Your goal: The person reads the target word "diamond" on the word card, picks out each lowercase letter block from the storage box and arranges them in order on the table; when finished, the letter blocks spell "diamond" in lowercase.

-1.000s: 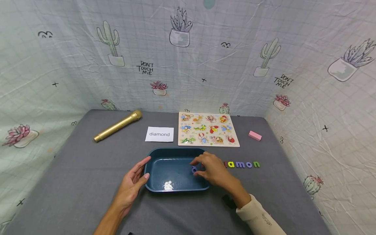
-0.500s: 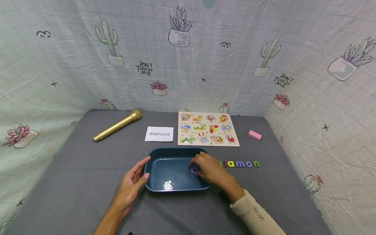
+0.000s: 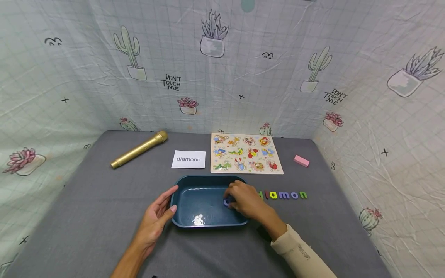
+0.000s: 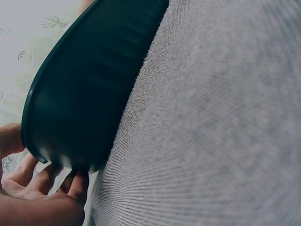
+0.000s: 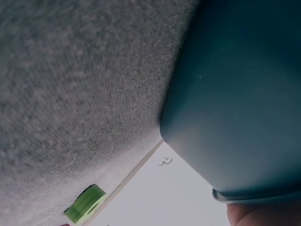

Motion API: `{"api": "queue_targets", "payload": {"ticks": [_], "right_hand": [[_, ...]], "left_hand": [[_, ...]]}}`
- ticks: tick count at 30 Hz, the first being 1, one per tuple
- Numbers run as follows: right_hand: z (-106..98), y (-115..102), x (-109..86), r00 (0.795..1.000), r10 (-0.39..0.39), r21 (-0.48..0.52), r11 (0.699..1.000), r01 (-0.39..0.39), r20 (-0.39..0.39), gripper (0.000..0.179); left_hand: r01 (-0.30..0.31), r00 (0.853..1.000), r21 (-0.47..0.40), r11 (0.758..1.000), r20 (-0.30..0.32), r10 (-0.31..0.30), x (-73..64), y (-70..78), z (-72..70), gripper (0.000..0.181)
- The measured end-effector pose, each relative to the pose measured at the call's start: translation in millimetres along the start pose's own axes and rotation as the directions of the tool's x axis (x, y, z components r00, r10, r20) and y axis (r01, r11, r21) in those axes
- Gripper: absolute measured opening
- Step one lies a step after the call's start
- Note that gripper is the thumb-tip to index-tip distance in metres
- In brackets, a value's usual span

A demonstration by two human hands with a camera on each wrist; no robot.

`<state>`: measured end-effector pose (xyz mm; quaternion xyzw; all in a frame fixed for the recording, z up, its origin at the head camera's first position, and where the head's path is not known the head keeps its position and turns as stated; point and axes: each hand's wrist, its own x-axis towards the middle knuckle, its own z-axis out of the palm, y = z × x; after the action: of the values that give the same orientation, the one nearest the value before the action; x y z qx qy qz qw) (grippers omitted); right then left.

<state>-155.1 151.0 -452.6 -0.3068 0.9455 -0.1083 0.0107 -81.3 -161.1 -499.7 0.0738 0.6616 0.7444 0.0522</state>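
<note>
The dark teal tray (image 3: pixel 198 206) lies on the table before me. At its left end, my left hand (image 3: pixel 154 216) holds the wall, thumb and index fingertip at the rim; the left wrist view shows the other fingers against the outer wall (image 4: pixel 75 108). My right hand (image 3: pixel 245 199) reaches over the tray's right end, fingers bent down inside and around a small purple letter (image 3: pixel 226 202). Part of that letter is hidden by the fingers. Right of the tray runs a row of coloured letters (image 3: pixel 284 195) reading "diamon", its green d partly behind my right hand.
A white card (image 3: pixel 188 159) printed "diamond" lies behind the tray. Beside it is a wooden insect puzzle board (image 3: pixel 247 153). A gold microphone (image 3: pixel 139 150) lies at the back left, a pink eraser-like block (image 3: pixel 301 161) at the back right. Patterned cloth (image 3: pixel 240 77) walls the table's back.
My right hand has shifted slightly left and its fingers have closed in on the purple letter, uncovering more of the letter row. The left hand and tray have stayed put.
</note>
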Motion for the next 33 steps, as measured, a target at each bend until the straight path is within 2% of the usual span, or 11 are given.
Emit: {"api": "queue_targets", "payload": {"ticks": [5, 11, 21, 33], "right_hand": [[-4.2, -0.4, -4.0, 1.000, 0.011, 0.058, 0.998, -0.010, -0.025, 0.020], [-17.0, -1.7, -11.8, 0.995, 0.021, 0.108, 0.994, -0.011, -0.092, 0.021], [-36.9, 8.5, -25.2, 0.970, 0.025, 0.066, 0.998, -0.010, -0.244, 0.025], [-52.5, 34.8, -46.1, 0.948, 0.068, 0.076, 0.996, -0.047, -0.312, 0.026]], "left_hand": [[-0.002, 1.000, 0.005, 1.000, 0.005, 0.002, -0.1, 0.7, 0.2, 0.059], [0.004, 1.000, 0.008, 1.000, -0.001, -0.004, -0.3, 1.5, 0.3, 0.059], [0.004, 1.000, 0.011, 1.000, 0.001, -0.004, -0.7, 0.8, 0.3, 0.060], [0.023, 1.000, 0.013, 1.000, -0.008, -0.022, 0.9, 0.9, 1.1, 0.059]]}}
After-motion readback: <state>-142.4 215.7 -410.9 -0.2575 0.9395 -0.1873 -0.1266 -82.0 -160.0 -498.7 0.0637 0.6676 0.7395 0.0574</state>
